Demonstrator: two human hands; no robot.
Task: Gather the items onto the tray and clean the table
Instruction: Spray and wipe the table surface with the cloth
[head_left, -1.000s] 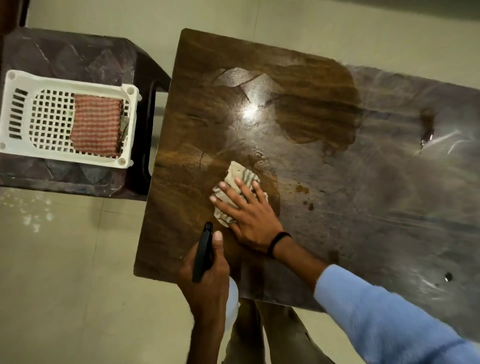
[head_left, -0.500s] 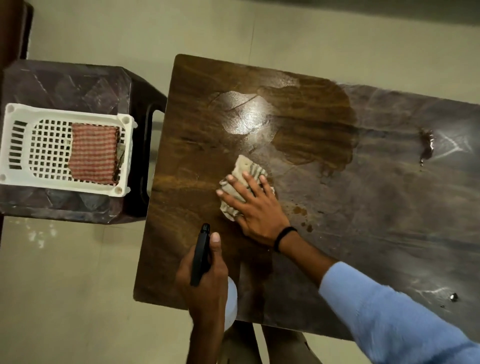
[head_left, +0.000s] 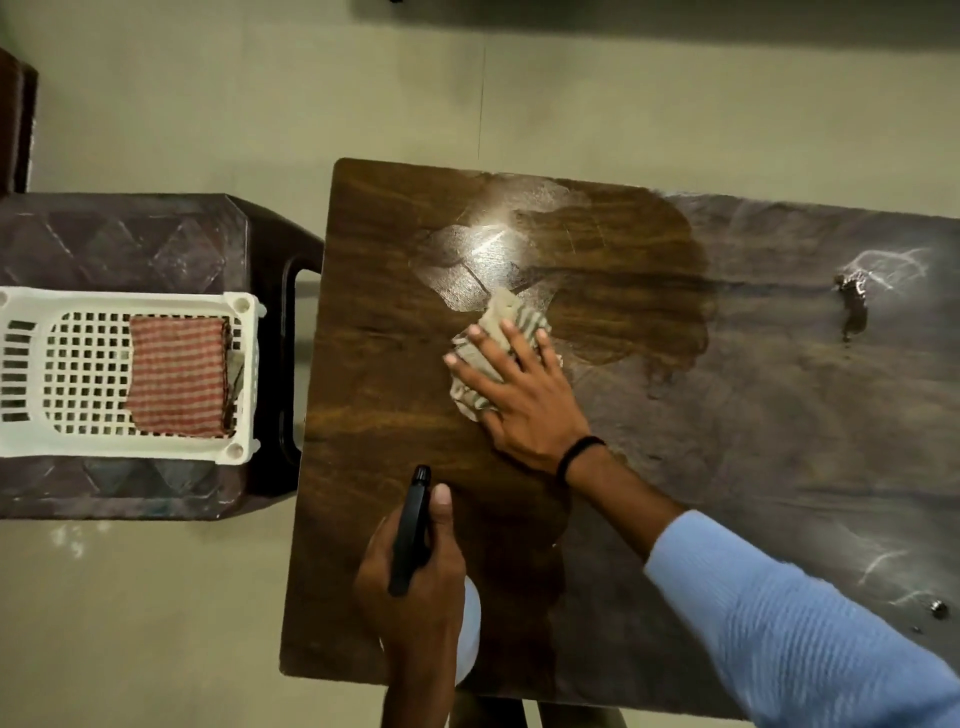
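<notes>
right hand flat on cloth — left hand grasps spray bottle near table edge

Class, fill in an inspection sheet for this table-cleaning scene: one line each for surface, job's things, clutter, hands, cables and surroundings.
Surface: wooden table, wet sheen across its left half, duller and streaked toward the right.
Job's things: striped cloth flat on the table; spray bottle with black head; white tray on a dark stool, holding a folded red checked cloth.
Clutter: dark smear far right; small metal bit near the right edge.
Hands: right hand pressed flat on the striped cloth; left hand grips the spray bottle.
Cables: nothing seen.
Surroundings: pale tiled floor.
</notes>
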